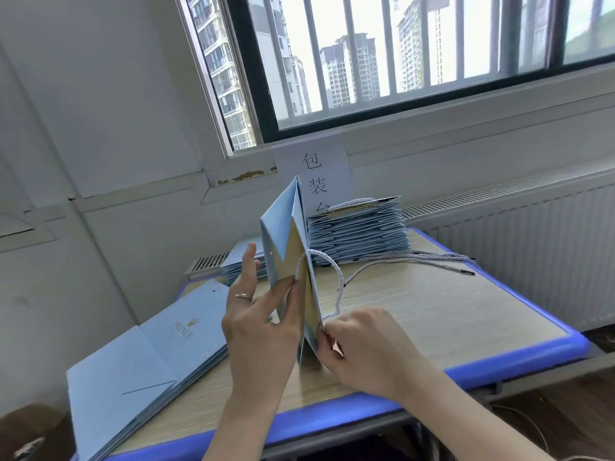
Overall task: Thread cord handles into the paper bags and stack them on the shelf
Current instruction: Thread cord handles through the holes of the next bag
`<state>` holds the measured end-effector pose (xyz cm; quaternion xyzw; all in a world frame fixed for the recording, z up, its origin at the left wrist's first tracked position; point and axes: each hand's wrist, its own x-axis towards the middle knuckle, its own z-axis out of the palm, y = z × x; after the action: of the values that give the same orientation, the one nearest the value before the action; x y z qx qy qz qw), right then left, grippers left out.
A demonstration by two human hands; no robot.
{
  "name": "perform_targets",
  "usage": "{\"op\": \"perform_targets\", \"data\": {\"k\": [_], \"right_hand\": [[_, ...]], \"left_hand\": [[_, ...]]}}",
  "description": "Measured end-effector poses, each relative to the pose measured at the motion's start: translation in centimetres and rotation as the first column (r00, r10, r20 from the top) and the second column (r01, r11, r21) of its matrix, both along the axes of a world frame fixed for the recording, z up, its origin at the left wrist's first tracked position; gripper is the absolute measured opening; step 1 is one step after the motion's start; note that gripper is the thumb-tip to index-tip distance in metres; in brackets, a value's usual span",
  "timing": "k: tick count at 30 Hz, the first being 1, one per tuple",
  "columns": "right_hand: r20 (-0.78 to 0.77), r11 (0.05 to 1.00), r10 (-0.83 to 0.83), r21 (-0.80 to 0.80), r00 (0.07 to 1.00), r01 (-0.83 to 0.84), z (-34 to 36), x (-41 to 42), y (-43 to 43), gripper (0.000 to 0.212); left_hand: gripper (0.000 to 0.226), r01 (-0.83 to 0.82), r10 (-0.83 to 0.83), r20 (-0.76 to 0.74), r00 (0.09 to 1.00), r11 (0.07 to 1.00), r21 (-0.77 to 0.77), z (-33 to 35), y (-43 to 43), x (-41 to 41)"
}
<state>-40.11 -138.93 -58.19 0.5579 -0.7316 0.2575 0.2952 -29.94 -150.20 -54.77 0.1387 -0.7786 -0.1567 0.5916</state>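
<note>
Over desk, left grip clamps glossy paper bag, right grip pinches twisted cord

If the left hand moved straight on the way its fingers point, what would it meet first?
The left hand would probably meet the low stack of paper bags behind it; depth is unclear.

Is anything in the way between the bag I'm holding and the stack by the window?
Nothing visible does. The light blue paper bag, gripped by the left hand while the right hand pinches its white cord, stands before the stack of flat blue bags; loose grey cords lie on the wooden table beside it.
</note>
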Motion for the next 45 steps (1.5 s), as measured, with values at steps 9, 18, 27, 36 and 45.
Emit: {"op": "perform_targets", "data": {"k": [9, 18, 27, 36, 45], "right_hand": [[0.043, 0.989, -0.020, 0.148, 0.999, 0.013, -0.2, 0.1, -0.6, 0.037], [0.005, 0.977, 0.014, 0.212, 1.000, -0.014, 0.0, 0.0, -0.3, 0.046], [0.042, 0.972, -0.013, 0.236, 0.999, 0.002, 0.5, 0.4, -0.1, 0.047], [0.021, 0.971, -0.008, 0.241, 1.000, 0.003, 0.3, 0.2, -0.1, 0.045], [0.047, 0.970, 0.001, 0.241, 0.999, -0.012, 0.1, 0.1, -0.3, 0.048]], "left_hand": [[0.012, -0.029, 0.023, 0.047, 0.999, 0.991, 0.130, -1.9, -0.9, -0.3], [0.037, -0.068, 0.069, -0.016, 0.998, 0.997, 0.049, 0.4, 0.1, 0.8], [0.016, -0.071, 0.071, -0.004, 0.998, 0.997, -0.036, -0.2, -0.7, -0.2], [0.023, -0.032, 0.035, -0.038, 0.999, 0.996, 0.086, 0.2, 0.3, 0.6], [0.014, -0.005, 0.004, -0.061, 0.998, 1.000, -0.007, 1.5, 0.6, 0.2]]}}
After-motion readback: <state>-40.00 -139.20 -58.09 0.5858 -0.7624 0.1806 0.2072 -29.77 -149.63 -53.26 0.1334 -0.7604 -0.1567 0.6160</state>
